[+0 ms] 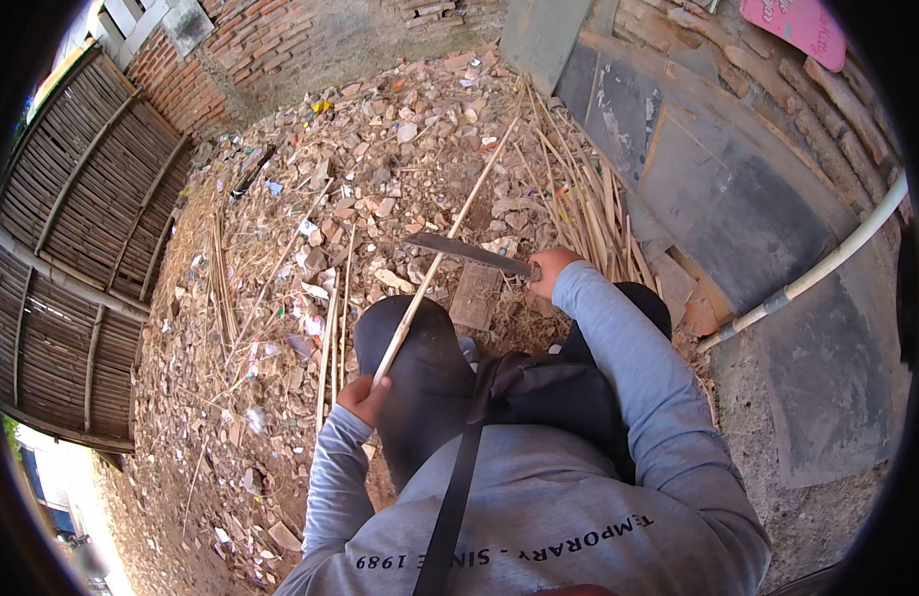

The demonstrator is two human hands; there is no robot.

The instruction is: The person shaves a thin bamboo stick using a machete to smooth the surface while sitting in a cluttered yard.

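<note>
Left hand (363,397) grips a long pale bamboo stick (442,256) angled far; right hand (549,270) clasps a dark long-bladed knife (469,254) across it, apparently for trimming.

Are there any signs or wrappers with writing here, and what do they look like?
Pink sign with rounded corners: top right, leaning on the brick wall, pale lettering.
Small plastic wrapper scraps: scattered on the rubble left of the thin bamboo stick, white, blue and pink, crumpled.
No screens in view.

Both hands (363,399) (551,270) apparently gripping (arms bent).
</note>
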